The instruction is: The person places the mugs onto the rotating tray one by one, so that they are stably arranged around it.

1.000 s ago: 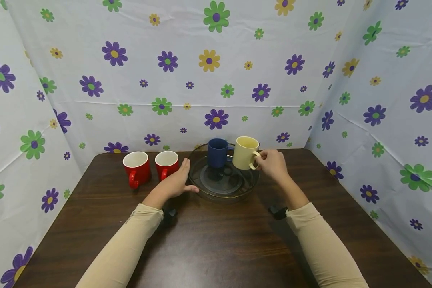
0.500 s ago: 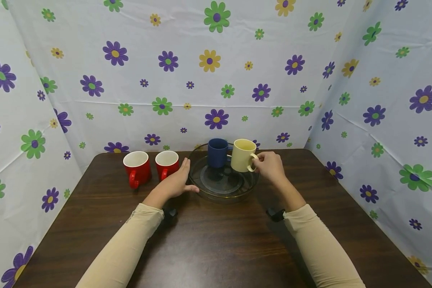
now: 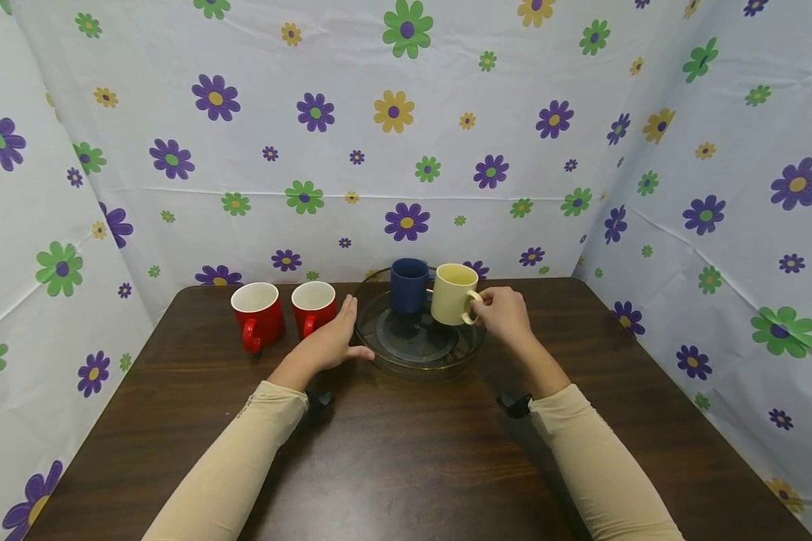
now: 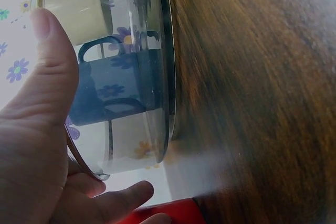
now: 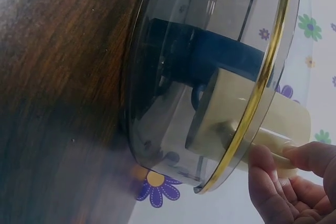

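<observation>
Round smoked-glass dish (image 3: 379,347), gold-rimmed, on dark wood table (image 3: 406,451), glossy cream mug (image 3: 452,294) inside, handle pinched by right hand (image 3: 506,315), left hand (image 3: 331,342) flat, fingers straight, against dish's left wall.

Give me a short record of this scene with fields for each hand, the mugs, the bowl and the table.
right hand: right hand grips the handle of the yellow mug
left hand: left hand rests flat against the rim of the glass bowl
yellow mug: upright, inside the glass bowl beside the blue mug
red mugs: two red mugs upright left of the bowl
surface: dark wooden table
</observation>
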The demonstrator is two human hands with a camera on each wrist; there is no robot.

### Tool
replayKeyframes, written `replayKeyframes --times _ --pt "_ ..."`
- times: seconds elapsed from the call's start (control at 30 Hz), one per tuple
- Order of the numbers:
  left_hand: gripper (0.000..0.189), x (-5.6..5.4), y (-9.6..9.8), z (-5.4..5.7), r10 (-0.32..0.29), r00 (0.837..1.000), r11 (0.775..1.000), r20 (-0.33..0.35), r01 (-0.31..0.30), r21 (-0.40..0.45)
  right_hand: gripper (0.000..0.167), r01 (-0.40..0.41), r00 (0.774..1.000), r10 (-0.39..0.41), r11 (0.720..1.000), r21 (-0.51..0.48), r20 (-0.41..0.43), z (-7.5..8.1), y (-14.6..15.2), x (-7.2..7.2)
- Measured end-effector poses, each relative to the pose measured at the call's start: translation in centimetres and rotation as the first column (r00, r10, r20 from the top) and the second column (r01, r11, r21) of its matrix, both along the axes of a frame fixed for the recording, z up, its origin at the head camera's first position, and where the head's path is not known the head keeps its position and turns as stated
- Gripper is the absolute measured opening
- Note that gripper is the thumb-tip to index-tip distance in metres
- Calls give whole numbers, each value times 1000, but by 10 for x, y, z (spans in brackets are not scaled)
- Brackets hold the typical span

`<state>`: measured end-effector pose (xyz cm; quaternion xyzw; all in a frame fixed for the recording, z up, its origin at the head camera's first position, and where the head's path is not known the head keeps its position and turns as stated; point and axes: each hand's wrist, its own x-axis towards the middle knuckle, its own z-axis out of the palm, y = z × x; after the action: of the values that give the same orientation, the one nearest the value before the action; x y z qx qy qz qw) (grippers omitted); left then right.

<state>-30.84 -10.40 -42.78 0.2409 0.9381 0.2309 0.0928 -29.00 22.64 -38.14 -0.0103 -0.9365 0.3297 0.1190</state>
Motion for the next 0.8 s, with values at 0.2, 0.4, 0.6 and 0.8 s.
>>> replayKeyframes --times 0.2,0.4,0.6,0.8 --pt "113 1 1 1 2 1000 1000 2 -2 3 22 -7 1000 7 1000 -13 21 -3 0 0" --pt "113 2 1 0 -1 1000 1000 -4 1 1 21 -4 999 5 1000 -24 36 -10 -2 0" --pt "113 2 3 0 -7 1000 1000 -7 7 2 20 15 999 -14 1000 -27 41 -15 -6 1" --pt "113 2 2 1 -6 1000 1000 -12 6 8 20 26 999 -25 999 -21 40 -16 -11 1"
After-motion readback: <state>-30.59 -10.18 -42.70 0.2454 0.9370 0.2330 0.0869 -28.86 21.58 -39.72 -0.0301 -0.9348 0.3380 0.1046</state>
